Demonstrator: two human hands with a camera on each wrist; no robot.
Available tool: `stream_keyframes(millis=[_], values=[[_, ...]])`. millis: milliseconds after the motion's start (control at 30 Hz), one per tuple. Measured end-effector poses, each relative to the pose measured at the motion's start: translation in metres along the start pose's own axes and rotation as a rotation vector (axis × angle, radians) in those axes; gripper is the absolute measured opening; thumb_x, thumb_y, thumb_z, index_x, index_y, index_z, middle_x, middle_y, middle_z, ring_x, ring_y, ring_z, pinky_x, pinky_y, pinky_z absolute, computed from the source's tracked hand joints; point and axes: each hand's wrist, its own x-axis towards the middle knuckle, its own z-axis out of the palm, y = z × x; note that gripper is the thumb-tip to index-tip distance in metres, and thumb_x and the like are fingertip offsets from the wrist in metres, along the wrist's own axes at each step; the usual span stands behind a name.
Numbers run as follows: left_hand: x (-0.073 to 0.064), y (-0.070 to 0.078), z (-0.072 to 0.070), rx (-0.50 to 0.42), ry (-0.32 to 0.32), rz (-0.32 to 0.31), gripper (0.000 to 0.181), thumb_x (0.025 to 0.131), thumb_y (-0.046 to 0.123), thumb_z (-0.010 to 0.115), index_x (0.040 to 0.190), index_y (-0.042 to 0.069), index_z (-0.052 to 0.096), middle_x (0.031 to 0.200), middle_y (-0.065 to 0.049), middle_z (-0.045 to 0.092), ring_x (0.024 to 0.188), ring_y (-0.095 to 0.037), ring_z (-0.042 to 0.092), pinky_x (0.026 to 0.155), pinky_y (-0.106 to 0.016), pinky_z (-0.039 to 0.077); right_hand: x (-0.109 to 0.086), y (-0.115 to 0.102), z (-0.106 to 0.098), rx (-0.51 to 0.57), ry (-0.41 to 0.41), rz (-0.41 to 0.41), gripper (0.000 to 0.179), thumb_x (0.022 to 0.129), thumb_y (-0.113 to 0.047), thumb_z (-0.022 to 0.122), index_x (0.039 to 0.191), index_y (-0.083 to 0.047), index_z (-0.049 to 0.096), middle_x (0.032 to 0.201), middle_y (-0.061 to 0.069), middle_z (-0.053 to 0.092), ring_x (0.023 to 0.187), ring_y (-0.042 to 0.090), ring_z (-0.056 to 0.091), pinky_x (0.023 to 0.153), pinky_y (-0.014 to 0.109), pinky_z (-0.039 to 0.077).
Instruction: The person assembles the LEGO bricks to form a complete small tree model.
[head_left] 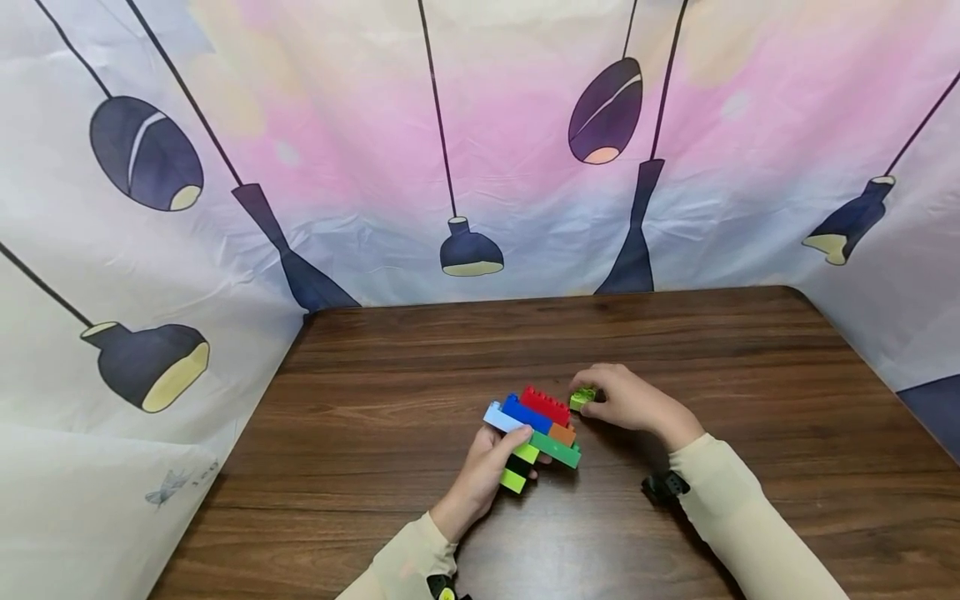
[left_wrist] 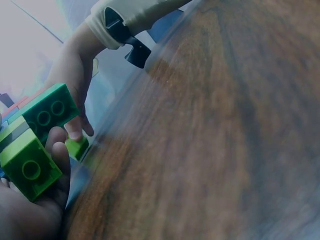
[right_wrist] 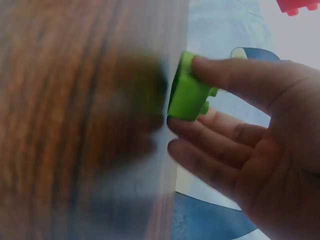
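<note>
My left hand [head_left: 474,473] holds a built stack of toy building bricks [head_left: 553,449], its thumb lying across the front. Red, blue, light blue, orange and green bricks make up the wide part; a narrow stem of lime and black bricks runs down from it. In the left wrist view, hollow undersides of the green brick [left_wrist: 51,106] and a lime brick [left_wrist: 31,167] show. Just right of the stack, my right hand [head_left: 626,402] pinches a separate small lime-green brick [right_wrist: 190,95] between thumb and fingers, close over the table, studs toward the palm.
Both hands work over a dark wood-grain table [head_left: 360,450]. A fabric backdrop [head_left: 360,142] printed with hanging lamps rises along its back and sides. Each sleeved wrist wears a black strap, the right one's strap [head_left: 664,487] hanging beside the cuff.
</note>
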Motion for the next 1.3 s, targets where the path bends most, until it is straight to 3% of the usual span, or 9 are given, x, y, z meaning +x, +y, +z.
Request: stream_keyframes(millis=[267, 700, 967, 1300], values=[[0.0, 0.0, 0.0, 0.01, -0.001, -0.009, 0.03, 0.107, 0.021, 0.059, 0.125, -0.003, 0.055, 0.089, -0.004, 0.074, 0.076, -0.014, 0.072, 0.063, -0.026, 0.057, -0.003, 0.003, -0.008, 0.17, 0.01, 0.01, 0.025, 0.098, -0.012, 0.075, 0.122, -0.003, 0.073, 0.108, 0.002, 0.074, 0.092, 0.015, 0.069, 0.081, 0.038, 0.059], [0.0, -0.001, 0.001, 0.032, -0.011, 0.009, 0.027, 0.108, 0.022, 0.058, 0.118, -0.003, 0.06, 0.079, -0.004, 0.072, 0.068, -0.011, 0.069, 0.059, -0.023, 0.055, -0.002, -0.012, -0.016, 0.417, -0.004, -0.007, 0.027, 0.101, -0.021, 0.074, 0.126, -0.01, 0.071, 0.109, 0.0, 0.072, 0.102, 0.021, 0.068, 0.091, 0.038, 0.058], [-0.002, -0.001, 0.0, 0.045, -0.006, -0.013, 0.031, 0.108, 0.022, 0.058, 0.123, -0.005, 0.056, 0.083, -0.003, 0.071, 0.068, -0.012, 0.069, 0.059, -0.024, 0.055, -0.003, -0.024, -0.014, 0.499, 0.0, -0.026, 0.025, 0.101, -0.017, 0.074, 0.125, -0.009, 0.071, 0.108, 0.003, 0.073, 0.1, 0.025, 0.069, 0.085, 0.036, 0.059], [-0.005, -0.001, -0.003, 0.048, -0.012, -0.014, 0.033, 0.108, 0.022, 0.058, 0.125, -0.006, 0.055, 0.087, -0.004, 0.072, 0.068, -0.012, 0.069, 0.059, -0.024, 0.055, -0.004, -0.034, -0.012, 0.53, 0.002, -0.058, 0.026, 0.101, -0.013, 0.073, 0.126, -0.007, 0.07, 0.112, 0.006, 0.073, 0.103, 0.023, 0.07, 0.089, 0.034, 0.06]])
